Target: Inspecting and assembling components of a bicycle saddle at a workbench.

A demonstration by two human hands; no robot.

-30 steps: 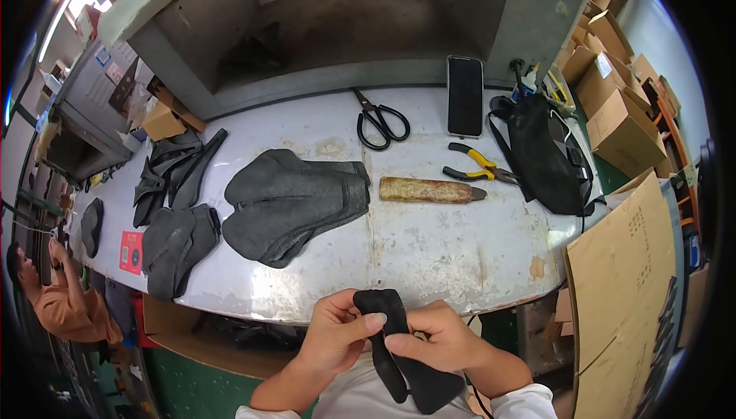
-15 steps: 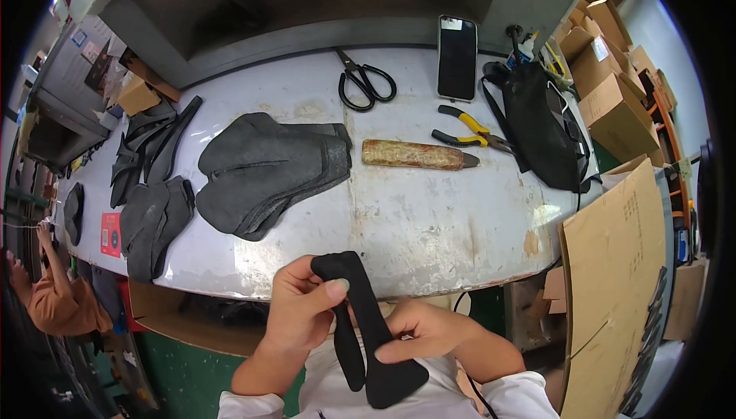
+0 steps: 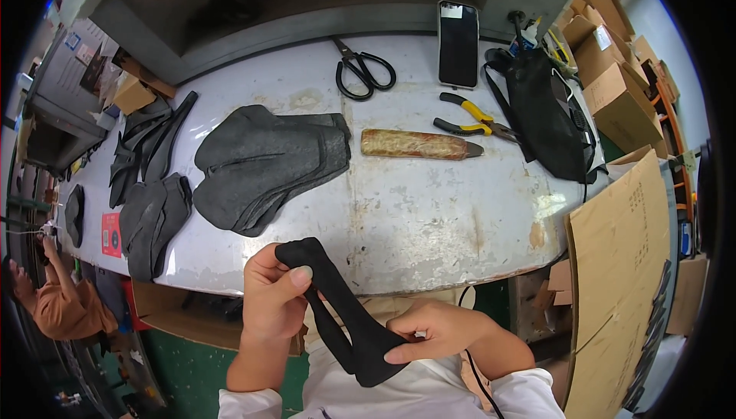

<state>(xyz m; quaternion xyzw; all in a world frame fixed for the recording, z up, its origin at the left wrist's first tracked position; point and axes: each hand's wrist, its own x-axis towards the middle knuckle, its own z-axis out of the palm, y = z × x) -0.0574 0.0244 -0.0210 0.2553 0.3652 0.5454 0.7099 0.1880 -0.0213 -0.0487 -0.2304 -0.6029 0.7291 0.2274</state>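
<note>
- Left hand (image 3: 268, 300) is pinched on the black piece (image 3: 336, 285), up at its 11 o'clock end
- Right hand (image 3: 438, 331) has the wide end pinched, around 5 o'clock
- so yeah, long axis runs roughly 11 to 5, neither hand nearer

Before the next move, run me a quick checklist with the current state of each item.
1. Left hand gripping the upper end of the black piece: ok.
2. Right hand pinching its wider lower end: ok.
3. Scissors and pliers lying on the table, apart from both hands: ok.
4. Wrapped-handle tool lying apart from both hands: ok.
5. Stack of dark pieces apart from the held piece: ok.
6. Underside of the held piece free of flaws: cannot tell, it faces away.
</note>
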